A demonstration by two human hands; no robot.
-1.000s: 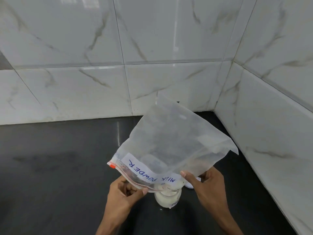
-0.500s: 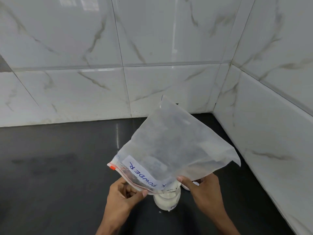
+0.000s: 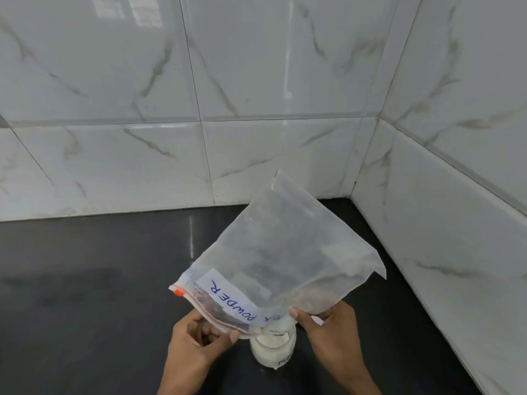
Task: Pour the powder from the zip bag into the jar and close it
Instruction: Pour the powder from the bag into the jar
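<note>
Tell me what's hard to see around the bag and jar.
- Mouth of the jar, head view: the zip bag covers it, so falling powder is hidden.
- The label on the jar, head view: turned away, too small to read.
- The white thing by the right hand, head view: bag and hand hide most.
- Fingers of the left hand, head view: partly behind the bag.

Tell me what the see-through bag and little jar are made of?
The clear zip bag looks like thin, soft plastic: it creases and is see-through. The small round jar could be clear glass or hard plastic; white powder shows through its wall.
</note>
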